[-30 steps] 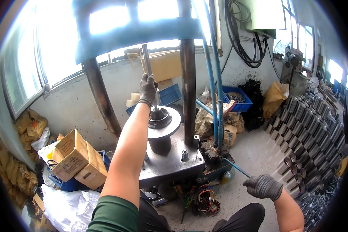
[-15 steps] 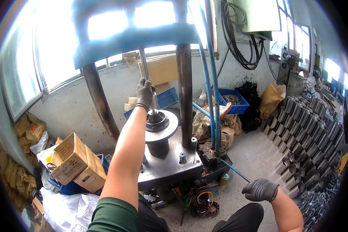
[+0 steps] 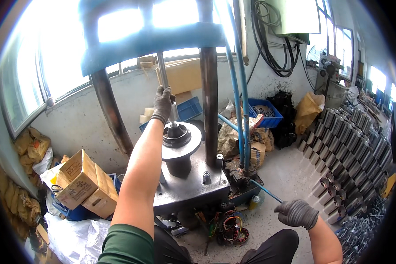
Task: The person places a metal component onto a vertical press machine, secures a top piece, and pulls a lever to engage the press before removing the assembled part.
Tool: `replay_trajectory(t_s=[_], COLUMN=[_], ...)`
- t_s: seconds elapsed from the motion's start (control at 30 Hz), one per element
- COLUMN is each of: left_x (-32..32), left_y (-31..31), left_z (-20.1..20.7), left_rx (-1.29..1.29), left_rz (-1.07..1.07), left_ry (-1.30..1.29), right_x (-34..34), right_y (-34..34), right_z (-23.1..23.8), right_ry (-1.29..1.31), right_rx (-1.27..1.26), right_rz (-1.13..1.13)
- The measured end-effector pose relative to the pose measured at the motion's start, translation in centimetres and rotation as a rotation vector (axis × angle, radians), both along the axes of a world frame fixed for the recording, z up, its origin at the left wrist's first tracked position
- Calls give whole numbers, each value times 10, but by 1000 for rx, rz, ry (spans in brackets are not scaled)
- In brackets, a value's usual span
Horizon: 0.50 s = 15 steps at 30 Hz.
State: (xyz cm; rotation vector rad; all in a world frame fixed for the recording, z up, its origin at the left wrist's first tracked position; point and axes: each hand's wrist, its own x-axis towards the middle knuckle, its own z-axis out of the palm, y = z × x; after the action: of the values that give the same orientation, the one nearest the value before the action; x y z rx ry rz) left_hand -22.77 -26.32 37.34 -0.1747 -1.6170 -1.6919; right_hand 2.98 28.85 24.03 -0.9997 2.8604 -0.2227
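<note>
My left hand, in a dark grey glove, is closed around an upright metal shaft above the press table. The shaft's lower end sits in a dark round fixture on a steel disc. Directly above my fist comes the slim steel rod of a blue press frame; my fingers hide where rod and shaft meet. At the lower right my gloved right hand is wrapped round the end of a blue lever, which runs to the base of the blue pipes.
Two dark columns flank the fixture. Small metal sleeves stand on the press table. Cardboard boxes lie at left, stacked metal cylinders at right. Coiled wire parts are on the floor below, and a blue crate is behind.
The view has shifted slightly. The lever's end and my right hand look a touch higher; my left hand keeps its hold on the shaft.
</note>
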Motion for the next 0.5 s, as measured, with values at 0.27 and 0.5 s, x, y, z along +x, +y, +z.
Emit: replay_trajectory(t_s=[0.27,0.5], left_x=[4,-1], left_y=[-2,-6], left_z=[-4,-4], left_rx=[-17,-14], left_rz=[5,-2], left_ry=[12,-13], right_x=[-98,-141], right_y=[-73,-80], right_z=[71,85], right_ry=[959,795], right_rx=[-559,-558], right_rz=[18,-57])
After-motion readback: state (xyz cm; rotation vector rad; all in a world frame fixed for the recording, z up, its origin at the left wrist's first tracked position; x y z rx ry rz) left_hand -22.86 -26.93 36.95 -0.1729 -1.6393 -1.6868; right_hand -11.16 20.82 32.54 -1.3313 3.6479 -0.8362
